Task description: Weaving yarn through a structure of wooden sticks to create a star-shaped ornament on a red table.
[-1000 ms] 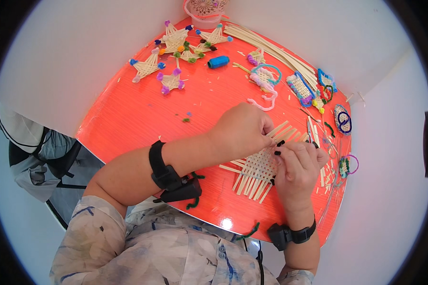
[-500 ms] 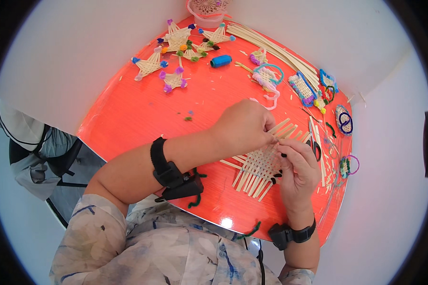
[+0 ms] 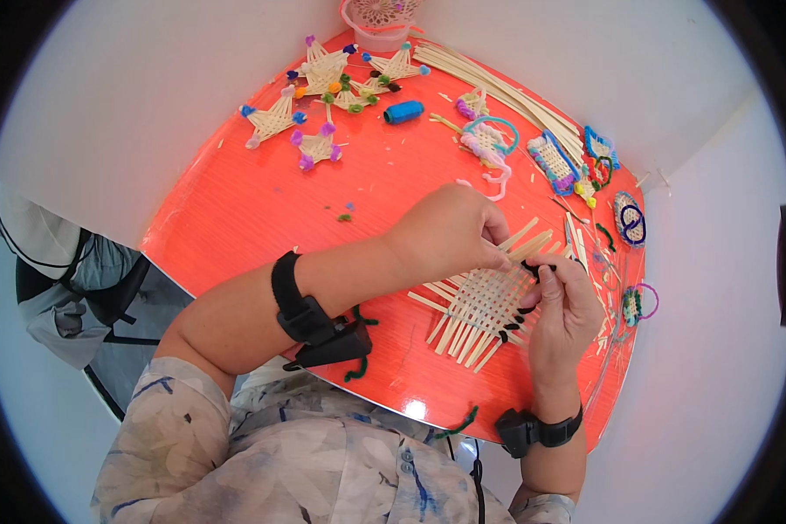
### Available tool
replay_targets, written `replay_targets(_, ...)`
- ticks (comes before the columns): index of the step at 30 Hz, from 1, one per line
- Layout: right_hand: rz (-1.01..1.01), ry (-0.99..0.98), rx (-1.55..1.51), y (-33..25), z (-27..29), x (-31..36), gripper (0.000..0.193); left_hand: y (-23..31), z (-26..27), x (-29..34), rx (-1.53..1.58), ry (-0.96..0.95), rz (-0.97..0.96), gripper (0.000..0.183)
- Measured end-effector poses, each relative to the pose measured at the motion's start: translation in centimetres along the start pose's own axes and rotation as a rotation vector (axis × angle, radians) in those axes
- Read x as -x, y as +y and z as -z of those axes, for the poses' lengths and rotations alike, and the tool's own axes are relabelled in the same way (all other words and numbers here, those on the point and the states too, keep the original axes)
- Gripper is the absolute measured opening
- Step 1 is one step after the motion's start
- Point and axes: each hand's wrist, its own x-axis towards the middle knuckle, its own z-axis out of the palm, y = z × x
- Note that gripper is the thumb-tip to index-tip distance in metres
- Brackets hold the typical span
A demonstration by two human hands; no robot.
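A small mat woven from pale bamboo strips lies on the red table in front of me, its loose strip ends fanning out on several sides. Black fuzzy pipe cleaner loops around strips along its right edge. My right hand pinches the pipe cleaner's upper part between thumb and forefinger, just off the mat's upper right corner. From the left, my left hand reaches over the mat; its thumb and fingers close on the strips at the upper edge, partly hiding them.
Woven stars with coloured tips and a blue thread spool lie at the far left. Long bamboo strips run along the back right. A yarn-edged woven piece lies on the right. Scissors are mostly hidden behind my right hand.
My right hand has moved slightly right and pulled away from the left, drawing the black pipe cleaner into view at the mat's corner. The left hand has barely shifted.
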Motion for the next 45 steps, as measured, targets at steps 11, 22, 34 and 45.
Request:
replay_targets(11,0.252,0.048,0.251,0.3,0.4,-0.1,0.022,0.8,0.3,0.1,0.070,0.000,0.053,0.019)
replay_targets(22,0.075,0.120,0.102,0.5,0.5,0.0,0.011,0.7,0.1,0.3,0.015,0.013,0.053,0.019)
replay_targets(34,0.388,0.003,0.410,0.0,0.7,-0.9,0.017,0.4,0.2,0.1,-0.041,-0.057,0.055,0.018)
replay_targets(45,0.171,0.079,0.217,0.7,1.5,-1.0,0.016,0.6,0.2,0.2,0.032,-0.113,0.115,0.016)
